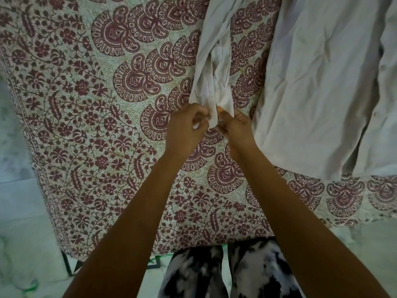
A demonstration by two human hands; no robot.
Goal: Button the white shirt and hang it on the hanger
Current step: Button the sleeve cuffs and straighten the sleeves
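A maroon floral-printed cloth (90, 125) hangs over pale, possibly marble, floor (19, 211) in dim greenish light.

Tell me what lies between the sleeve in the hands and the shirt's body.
In the head view, only a bare strip of the maroon-patterned bedspread lies between the sleeve and the shirt body.

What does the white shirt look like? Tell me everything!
The shirt is white, thin and wrinkly, like cotton. Its body lies spread on the patterned bedspread, at the right, and runs out of view. One long sleeve stretches toward the person, bunched into folds. Both hands pinch its cuff: the left hand on one side, the right hand on the other.
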